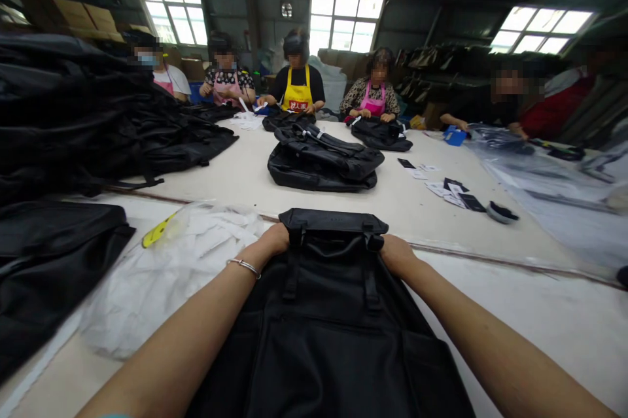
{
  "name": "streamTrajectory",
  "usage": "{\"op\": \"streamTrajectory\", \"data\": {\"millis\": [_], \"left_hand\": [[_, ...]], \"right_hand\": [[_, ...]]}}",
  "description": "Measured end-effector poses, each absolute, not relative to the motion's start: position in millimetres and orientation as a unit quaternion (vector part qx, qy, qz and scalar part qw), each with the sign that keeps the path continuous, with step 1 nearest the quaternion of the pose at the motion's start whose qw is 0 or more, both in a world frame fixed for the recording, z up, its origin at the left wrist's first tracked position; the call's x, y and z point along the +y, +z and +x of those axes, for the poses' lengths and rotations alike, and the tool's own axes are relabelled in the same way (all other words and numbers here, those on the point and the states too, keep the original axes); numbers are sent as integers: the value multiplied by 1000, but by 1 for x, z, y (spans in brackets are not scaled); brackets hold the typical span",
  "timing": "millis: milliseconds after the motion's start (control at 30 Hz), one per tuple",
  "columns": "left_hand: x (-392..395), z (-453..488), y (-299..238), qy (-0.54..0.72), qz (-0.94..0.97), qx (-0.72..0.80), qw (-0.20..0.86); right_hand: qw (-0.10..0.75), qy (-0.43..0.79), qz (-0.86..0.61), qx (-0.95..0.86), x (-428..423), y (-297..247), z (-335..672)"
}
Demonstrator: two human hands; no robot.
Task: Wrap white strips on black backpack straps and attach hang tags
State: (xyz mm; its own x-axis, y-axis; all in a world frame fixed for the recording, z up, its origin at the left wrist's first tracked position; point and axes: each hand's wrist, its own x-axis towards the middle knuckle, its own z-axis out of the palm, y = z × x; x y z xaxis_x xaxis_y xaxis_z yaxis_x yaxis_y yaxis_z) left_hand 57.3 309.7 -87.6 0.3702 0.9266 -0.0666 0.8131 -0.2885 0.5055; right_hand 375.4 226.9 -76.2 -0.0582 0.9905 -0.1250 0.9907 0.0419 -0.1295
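Observation:
A black backpack (pixel 328 339) lies in front of me on the table, its top pointing away from me. Its folded top flap (pixel 333 220) sits between my two hands, and two buckled straps run down below it. My left hand (pixel 277 239) grips the left edge of the bag's top; a silver bangle is on that wrist. At the opposite edge, my right hand (pixel 395 254) is closed round the bag's side near the strap. The fingertips of both hands are partly hidden by the bag.
A clear plastic bag of white slips (pixel 196 248) lies to the left, beside a tall pile of black bags (pixel 73 110). Another black backpack (pixel 324 159) rests ahead. Loose tags (pixel 446 190) and plastic sheeting (pixel 530 169) lie to the right. Several co-workers (pixel 297 81) work along the far side.

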Motion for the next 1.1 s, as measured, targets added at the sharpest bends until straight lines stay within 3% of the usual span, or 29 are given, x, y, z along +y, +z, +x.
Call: {"op": "streamTrajectory", "data": {"millis": [333, 567, 633, 700, 800, 933, 1100], "left_hand": [[290, 58, -99, 136, 770, 604, 156], [290, 51, -80, 147, 751, 623, 163], [284, 44, -59, 209, 696, 677, 120], [269, 45, -32, 314, 653, 689, 12], [234, 69, 0, 397, 727, 556, -68], [202, 122, -9, 228, 896, 375, 69], [228, 153, -42, 48, 875, 480, 52]], "right_hand": [[-51, -102, 745, 657, 229, -101, 384], [-50, -108, 744, 657, 219, -102, 374], [-48, -109, 738, 664, 217, -102, 372], [-49, -110, 733, 669, 216, -102, 372], [-56, -107, 736, 666, 213, -102, 375], [-82, -110, 755, 642, 210, -101, 380], [-110, -106, 750, 643, 209, -107, 383]]}}
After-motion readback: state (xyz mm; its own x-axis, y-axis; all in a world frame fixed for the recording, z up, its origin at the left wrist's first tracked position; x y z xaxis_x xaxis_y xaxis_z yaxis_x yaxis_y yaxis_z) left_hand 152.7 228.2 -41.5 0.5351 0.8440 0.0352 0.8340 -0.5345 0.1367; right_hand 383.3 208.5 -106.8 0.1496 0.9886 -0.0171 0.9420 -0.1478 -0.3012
